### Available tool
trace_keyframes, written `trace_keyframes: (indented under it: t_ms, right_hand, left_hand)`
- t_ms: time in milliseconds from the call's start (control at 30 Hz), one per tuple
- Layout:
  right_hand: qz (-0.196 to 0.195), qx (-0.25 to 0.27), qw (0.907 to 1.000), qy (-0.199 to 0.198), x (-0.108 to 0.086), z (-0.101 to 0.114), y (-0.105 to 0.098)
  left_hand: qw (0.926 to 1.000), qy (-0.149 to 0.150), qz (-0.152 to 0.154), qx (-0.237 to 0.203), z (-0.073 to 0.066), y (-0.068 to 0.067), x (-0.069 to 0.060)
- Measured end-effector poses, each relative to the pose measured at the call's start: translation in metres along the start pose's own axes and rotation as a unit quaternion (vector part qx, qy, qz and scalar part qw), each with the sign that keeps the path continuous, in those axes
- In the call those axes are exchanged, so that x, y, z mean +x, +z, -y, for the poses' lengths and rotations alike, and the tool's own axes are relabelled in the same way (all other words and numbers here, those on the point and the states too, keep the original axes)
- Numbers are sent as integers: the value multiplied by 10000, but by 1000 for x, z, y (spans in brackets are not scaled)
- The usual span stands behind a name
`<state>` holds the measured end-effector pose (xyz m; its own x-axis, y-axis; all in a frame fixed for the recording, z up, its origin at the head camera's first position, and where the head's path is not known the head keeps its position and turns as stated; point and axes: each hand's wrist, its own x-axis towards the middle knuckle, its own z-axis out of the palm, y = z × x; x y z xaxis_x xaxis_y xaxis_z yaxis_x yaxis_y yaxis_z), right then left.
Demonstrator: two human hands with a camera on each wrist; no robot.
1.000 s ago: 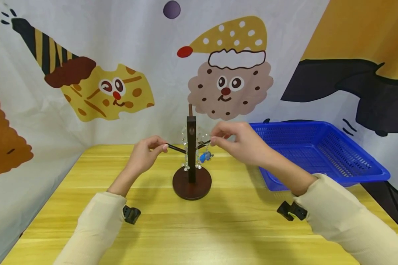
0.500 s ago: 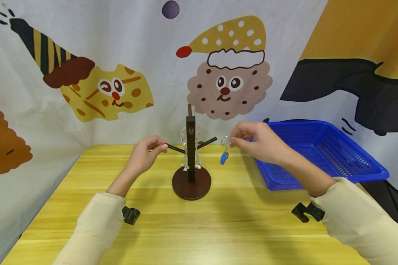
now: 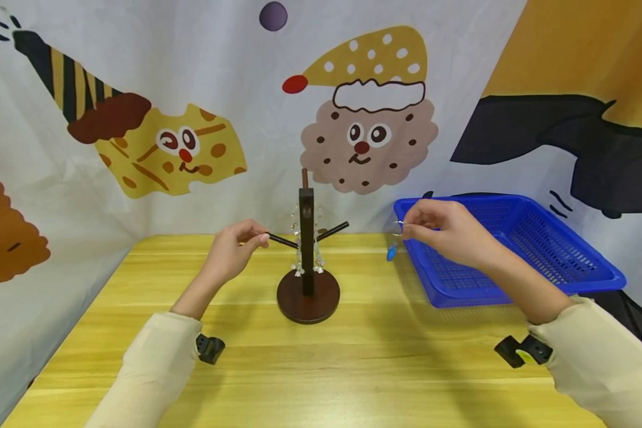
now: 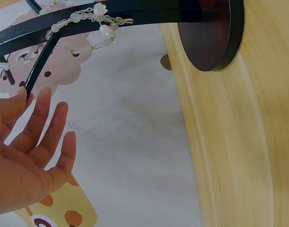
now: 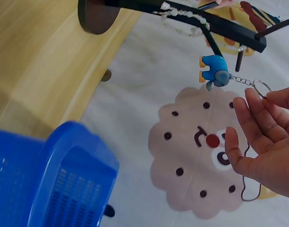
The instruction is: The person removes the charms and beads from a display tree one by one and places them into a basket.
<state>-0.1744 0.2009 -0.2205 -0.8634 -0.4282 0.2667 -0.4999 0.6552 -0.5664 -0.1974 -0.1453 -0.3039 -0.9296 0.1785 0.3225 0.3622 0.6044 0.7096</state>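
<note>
A dark wooden stand (image 3: 307, 255) with a round base and several thin pegs stands on the table. My left hand (image 3: 234, 249) pinches the tip of its left peg (image 4: 39, 66) between thumb and forefinger. My right hand (image 3: 449, 232) holds the metal ring (image 5: 261, 88) of a keychain (image 3: 392, 252) near the basket's left edge. From the ring hangs a short chain with a small blue and grey animal figure (image 5: 214, 71) with yellow feet. Clear-bead bracelets (image 4: 83, 19) with white flower beads hang on the stand's pegs. The right peg (image 3: 333, 230) shows nothing on its outer part.
A blue plastic basket (image 3: 433, 285) with perforated walls stands at the table's right back, beneath and behind my right hand. The yellow wooden table (image 3: 299, 368) ends against a white cartoon-printed cloth (image 3: 257, 119) at the back.
My right hand has drawn the keychain off the stand's right peg and carried it rightward to the basket's left edge. My left hand keeps its pinch on the left peg.
</note>
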Motion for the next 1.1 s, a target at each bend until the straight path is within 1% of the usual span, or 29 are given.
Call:
trace_keyframes:
  t_ms: [433, 633, 867, 1100]
  right_hand:
    - [-61, -195, 9983, 548, -21, -32, -22]
    - [-172, -334, 9971, 668, -31, -52, -29]
    - [-123, -381, 9959, 812, -44, -75, -29]
    - [-57, -411, 9954, 863, -54, -94, -20]
  left_hand:
    - [10000, -23, -31, 7, 0, 0, -1]
    - [10000, -44, -11, -22, 0, 0, -1]
    - [10000, -68, 1, -5, -1, 0, -1]
    - [10000, -65, 3, -38, -2, 1, -1]
